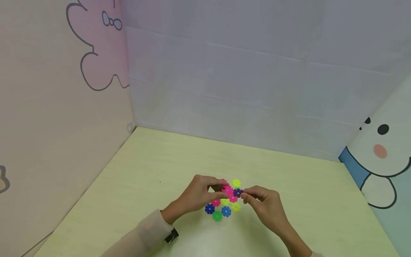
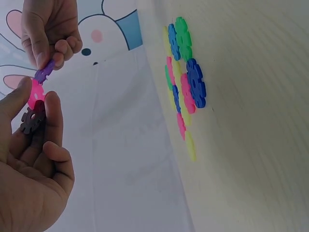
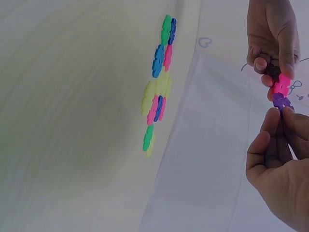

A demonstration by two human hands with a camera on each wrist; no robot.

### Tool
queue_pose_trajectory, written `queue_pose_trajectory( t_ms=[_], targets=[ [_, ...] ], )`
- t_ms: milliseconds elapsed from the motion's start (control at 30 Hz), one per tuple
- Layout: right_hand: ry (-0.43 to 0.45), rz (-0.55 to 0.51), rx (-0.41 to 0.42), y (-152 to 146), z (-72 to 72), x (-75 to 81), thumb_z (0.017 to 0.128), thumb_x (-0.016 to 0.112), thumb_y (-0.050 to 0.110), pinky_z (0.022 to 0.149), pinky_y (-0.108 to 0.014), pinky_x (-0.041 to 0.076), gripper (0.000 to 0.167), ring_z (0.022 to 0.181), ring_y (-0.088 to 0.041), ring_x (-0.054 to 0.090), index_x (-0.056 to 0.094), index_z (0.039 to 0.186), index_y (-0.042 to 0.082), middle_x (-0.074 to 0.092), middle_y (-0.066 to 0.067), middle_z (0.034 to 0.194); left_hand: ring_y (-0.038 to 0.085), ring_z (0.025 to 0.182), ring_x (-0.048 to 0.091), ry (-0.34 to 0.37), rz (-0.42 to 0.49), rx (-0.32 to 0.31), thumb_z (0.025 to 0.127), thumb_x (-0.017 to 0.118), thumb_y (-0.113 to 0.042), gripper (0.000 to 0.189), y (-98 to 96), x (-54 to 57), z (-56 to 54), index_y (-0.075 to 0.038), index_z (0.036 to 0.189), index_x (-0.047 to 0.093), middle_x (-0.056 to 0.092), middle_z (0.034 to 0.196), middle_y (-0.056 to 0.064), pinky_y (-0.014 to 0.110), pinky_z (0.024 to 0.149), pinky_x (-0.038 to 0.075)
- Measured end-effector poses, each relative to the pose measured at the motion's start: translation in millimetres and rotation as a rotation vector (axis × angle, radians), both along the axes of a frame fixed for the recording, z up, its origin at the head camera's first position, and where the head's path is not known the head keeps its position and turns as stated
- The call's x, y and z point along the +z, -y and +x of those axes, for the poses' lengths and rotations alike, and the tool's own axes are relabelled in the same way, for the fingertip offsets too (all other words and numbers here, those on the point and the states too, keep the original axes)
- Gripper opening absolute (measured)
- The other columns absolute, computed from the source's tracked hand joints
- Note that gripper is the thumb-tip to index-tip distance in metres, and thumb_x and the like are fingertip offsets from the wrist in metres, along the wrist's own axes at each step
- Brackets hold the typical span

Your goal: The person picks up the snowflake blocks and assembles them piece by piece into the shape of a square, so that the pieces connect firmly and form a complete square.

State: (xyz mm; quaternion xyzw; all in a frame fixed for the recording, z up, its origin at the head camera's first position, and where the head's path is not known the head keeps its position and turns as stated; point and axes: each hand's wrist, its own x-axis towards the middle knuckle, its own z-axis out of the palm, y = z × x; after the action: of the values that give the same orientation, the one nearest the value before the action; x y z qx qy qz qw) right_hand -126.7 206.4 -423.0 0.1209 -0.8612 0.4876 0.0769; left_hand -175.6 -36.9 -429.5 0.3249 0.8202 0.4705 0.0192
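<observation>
Both hands meet above the table. My left hand pinches a pink notched plastic disc between thumb and fingers. Joined to that disc is a dark brown one, lying against the left fingers. From the other side, my right hand pinches a purple notched disc by its edge with thumb and forefinger. In both wrist views the purple disc's rim meets the pink disc's rim; I cannot tell whether their notches interlock.
Loose discs of the same kind lie on the table below the hands, among them a green one, a dark blue one, a lighter blue one and several yellow and pink ones. Printed panels stand along the table's back and sides.
</observation>
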Motion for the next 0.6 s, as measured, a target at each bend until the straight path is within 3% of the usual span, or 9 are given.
queue_pose_trajectory(
  t_ms=[200,600],
  targets=[
    [-0.14,0.091,0.011,0.0,-1.1,-2.8,0.089,0.078,0.004,0.063,-0.026,0.052,0.015,0.07,-0.005,0.065,0.08,0.091,0.019,0.071,0.013,0.076,-0.005,0.083,0.067,-0.005,0.015,-0.031,0.091,0.08,-0.025,0.029,-3.8,1.4,-0.2,-0.012,0.117,0.079,0.08,0.098,-0.003,0.018,0.066,0.05],
    [-0.217,0.095,-0.036,6.4,0.1,-8.9,0.088,0.078,0.002,0.059,-0.023,0.051,0.013,0.067,-0.001,0.061,0.081,0.091,0.014,0.071,0.01,0.075,-0.004,0.079,0.065,0.029,0.027,-0.021,0.091,0.08,-0.026,0.026,-9.2,-4.9,0.4,-0.013,0.114,0.079,0.08,0.097,-0.003,0.018,0.067,0.052]
  ],
)
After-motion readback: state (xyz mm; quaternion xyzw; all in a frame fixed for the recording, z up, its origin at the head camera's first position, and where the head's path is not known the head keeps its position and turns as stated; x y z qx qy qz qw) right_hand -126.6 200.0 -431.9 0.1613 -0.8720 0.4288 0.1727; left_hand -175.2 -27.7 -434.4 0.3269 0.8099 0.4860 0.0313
